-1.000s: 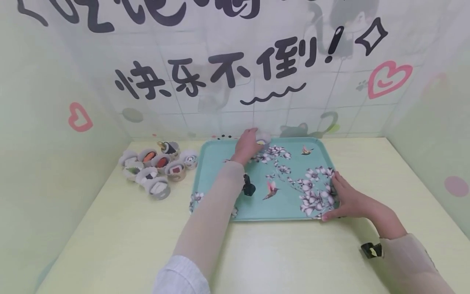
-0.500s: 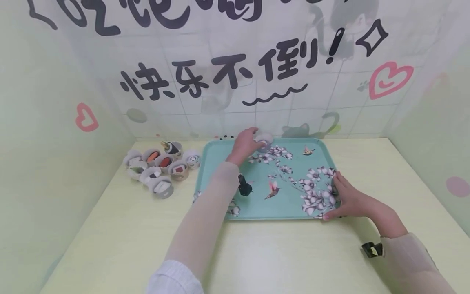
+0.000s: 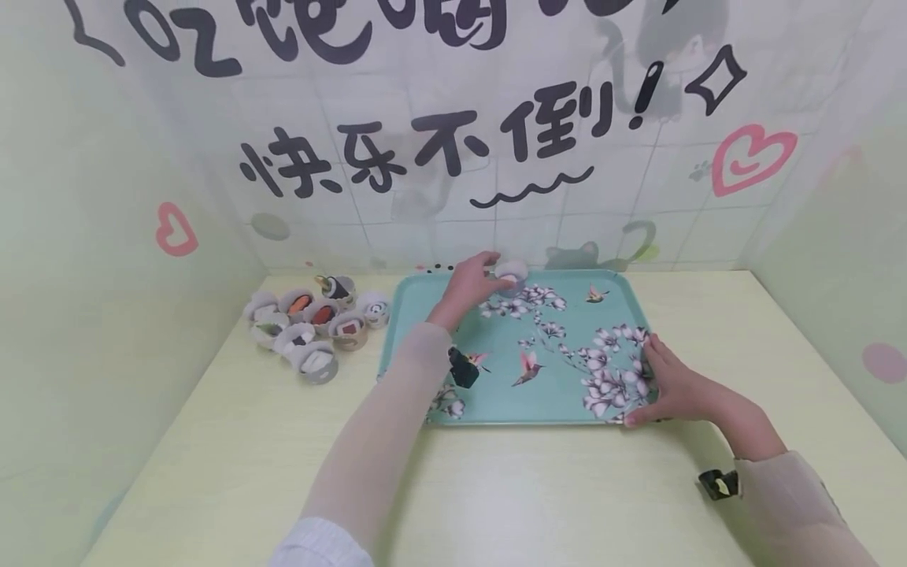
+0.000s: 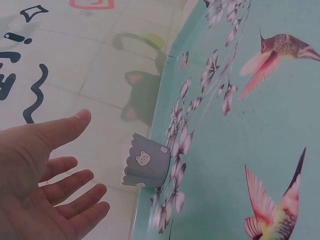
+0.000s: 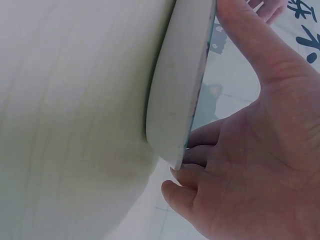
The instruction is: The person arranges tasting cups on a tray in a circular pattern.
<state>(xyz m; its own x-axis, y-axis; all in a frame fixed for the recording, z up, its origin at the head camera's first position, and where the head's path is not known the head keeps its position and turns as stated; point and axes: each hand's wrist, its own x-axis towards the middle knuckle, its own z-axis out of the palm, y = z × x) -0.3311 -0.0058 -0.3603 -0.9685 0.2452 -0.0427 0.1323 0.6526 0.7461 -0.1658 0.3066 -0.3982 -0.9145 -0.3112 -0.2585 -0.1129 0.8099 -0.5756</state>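
A scallop-rimmed grey paper baking cup [image 4: 150, 161] with a small bear face stands at the back edge of the turquoise floral tray [image 3: 538, 402]. My left hand [image 3: 469, 285] is just left of this cup. In the left wrist view, its thumb and fingers [image 4: 80, 192] are spread, with a gap between them and the cup. My right hand [image 3: 680, 390] holds the tray's near right corner, thumb at the front edge and fingers along the right side. The right wrist view shows those fingertips [image 5: 187, 175] at the tray's rim, partly hidden behind it.
Left of the tray, several similar baking cups [image 3: 319, 362] are clustered on the pale wooden table [image 3: 524, 496], with small sushi-like pieces inside. A printed wall [image 3: 439, 228] rises right behind the tray, and side walls bound the table. Black camera mounts [image 3: 719, 483] sit at both wrists.
My left hand has let go of the baking cup and drawn slightly left from it. The right hand keeps its place on the tray corner. The head view has shifted a little.
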